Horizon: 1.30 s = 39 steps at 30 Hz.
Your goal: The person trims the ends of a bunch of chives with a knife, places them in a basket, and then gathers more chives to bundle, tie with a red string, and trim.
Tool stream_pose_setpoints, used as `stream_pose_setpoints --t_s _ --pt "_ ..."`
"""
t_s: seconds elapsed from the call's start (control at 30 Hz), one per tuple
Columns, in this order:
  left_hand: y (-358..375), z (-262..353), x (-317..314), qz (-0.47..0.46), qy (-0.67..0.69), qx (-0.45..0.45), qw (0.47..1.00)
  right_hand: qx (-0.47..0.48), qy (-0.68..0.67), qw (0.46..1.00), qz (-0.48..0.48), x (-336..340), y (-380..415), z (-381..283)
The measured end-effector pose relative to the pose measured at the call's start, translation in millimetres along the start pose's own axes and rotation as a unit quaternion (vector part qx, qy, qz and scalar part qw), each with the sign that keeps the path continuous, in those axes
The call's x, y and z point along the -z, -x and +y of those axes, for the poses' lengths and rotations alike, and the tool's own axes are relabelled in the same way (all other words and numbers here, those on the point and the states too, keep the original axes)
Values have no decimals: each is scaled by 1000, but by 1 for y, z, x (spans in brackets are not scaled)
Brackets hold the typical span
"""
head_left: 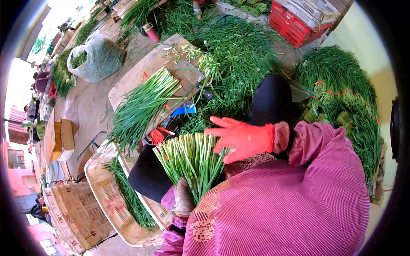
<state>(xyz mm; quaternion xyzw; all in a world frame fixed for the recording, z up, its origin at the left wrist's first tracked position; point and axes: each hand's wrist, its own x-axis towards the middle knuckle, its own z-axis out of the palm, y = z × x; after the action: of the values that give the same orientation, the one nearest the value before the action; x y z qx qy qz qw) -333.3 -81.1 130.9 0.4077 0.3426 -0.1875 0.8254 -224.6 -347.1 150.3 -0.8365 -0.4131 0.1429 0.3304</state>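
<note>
My left hand [184, 198], in a greyish striped knit glove, is wrapped round a bunch of garlic chives [192, 160] held upright against my lap. Their pale stem ends fan out at the top, and the leaves run down out of sight by my sleeve. My right hand [245, 140] wears an orange-red rubber glove. Its fingers are spread, with the fingertips at the right side of the pale ends. Ahead lies a wooden board [128, 87] bearing another bunch of chives [147, 102] and a cleaver [190, 73] with a dark handle. Red ties [157, 135] lie beside my knee.
A heap of loose chives [235, 55] spreads beyond my knees. Tied bundles [341, 85] are stacked at the right wall. A white crate [102, 187] with chives stands at left. Farther off are a plastic bag [96, 59], a pink bottle [150, 33] and red crates [290, 25].
</note>
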Motion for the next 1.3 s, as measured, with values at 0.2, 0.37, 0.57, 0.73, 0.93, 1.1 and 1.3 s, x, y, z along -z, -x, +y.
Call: stream_pose_setpoints --t_s 0.2,0.37,0.57,0.73,0.93,1.1,1.3 --pt "-13 -7 20 -1 -76 -25 997 43 31 997 55 -20 -3 7" --pt "-11 -9 17 -26 20 16 999 33 99 965 241 -20 -18 41" --pt "-7 -3 17 -34 -11 -19 999 -151 409 802 409 84 -22 72" --pt "-3 -1 18 -24 11 -17 1000 -306 -70 931 -185 42 -4 21" --pt "8 5 27 -30 -5 -20 999 -208 -575 777 -151 -46 -49 13" --pt "29 17 14 -44 -3 -57 997 -114 -523 843 51 -60 -95 -9" --pt "43 30 29 -45 -129 -52 989 -13 -648 761 8 -63 -103 -9"
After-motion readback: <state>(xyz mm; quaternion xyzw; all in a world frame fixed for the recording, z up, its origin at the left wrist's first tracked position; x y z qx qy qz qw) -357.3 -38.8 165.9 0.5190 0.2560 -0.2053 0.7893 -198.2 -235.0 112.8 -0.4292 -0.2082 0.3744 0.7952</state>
